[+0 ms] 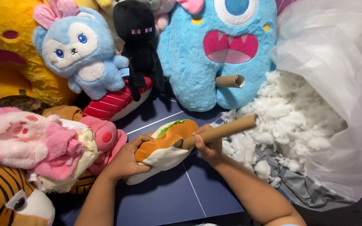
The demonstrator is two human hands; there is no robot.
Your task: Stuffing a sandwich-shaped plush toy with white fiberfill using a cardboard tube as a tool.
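on the blue table, a half-filled burger plush (164, 144) is clasped by the left hand (124, 161) while a cardboard tube (221, 131), gripped by the right hand (208, 146), is pushed inside, much white stuffing (281, 117) left.

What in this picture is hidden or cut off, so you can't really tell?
All from the head view:
- Tip of the cardboard tube: it goes into the burger-shaped plush; how deep is hidden.
- Left hand: its fingers are behind the plush.
- Right hand: its palm is hidden by the tube.
- Tiger plush: cut off by the frame edge.
- Plastic bag of white stuffing: its contents are blurred by the film.
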